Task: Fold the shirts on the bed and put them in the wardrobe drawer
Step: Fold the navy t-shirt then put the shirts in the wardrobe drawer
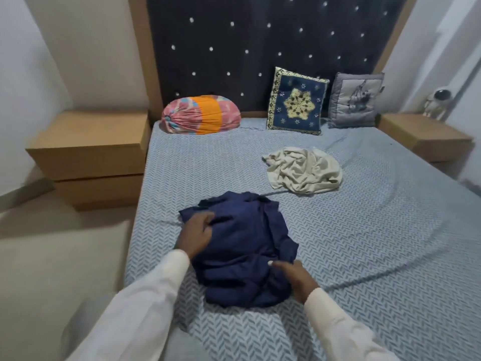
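Our left hand grips the far left edge of a crumpled navy blue shirt, fingers curled into the cloth. Our right hand pinches the same shirt at its near right edge, thumb on top. We see the navy shirt heaped on the near part of the bed, which is covered by a blue-grey herringbone sheet. A crumpled cream shirt lies farther back to the right, apart from it. Against the dark studded headboard rest a pink and orange bolster, a navy embroidered square cushion and a grey quilted cushion.
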A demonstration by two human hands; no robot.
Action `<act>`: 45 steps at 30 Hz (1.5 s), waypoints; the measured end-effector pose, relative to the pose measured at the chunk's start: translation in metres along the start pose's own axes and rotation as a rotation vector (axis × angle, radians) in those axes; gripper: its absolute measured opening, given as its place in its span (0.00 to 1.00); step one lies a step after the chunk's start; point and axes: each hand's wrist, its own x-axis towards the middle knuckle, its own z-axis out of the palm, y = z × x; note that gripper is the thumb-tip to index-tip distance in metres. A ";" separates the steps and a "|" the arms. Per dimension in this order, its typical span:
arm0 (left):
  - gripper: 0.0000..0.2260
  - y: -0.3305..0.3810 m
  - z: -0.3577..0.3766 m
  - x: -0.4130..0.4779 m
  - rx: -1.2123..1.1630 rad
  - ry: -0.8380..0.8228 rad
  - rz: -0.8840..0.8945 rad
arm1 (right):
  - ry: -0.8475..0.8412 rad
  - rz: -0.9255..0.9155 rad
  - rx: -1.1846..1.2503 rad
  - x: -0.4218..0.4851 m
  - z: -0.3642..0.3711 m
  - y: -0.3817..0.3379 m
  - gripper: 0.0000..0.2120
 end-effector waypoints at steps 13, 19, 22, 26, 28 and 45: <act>0.13 -0.044 0.029 -0.052 0.277 -0.218 -0.113 | -0.330 0.038 0.227 -0.024 0.012 -0.047 0.22; 0.06 0.010 -0.012 -0.021 -0.167 0.293 -0.013 | -0.199 0.021 0.046 -0.014 -0.069 -0.098 0.14; 0.13 0.012 -0.031 -0.008 -0.024 0.166 0.070 | 0.164 -0.001 -0.450 0.017 -0.092 -0.097 0.22; 0.36 -0.022 -0.015 -0.026 0.371 0.074 0.015 | 0.443 -0.413 -0.836 0.003 -0.046 -0.084 0.25; 0.33 -0.036 0.002 -0.050 0.372 0.166 -0.033 | 0.202 -0.480 -0.814 -0.013 -0.008 -0.070 0.17; 0.11 -0.024 -0.024 -0.053 -0.259 0.198 -0.224 | 0.074 -0.564 -1.020 0.015 0.054 -0.074 0.11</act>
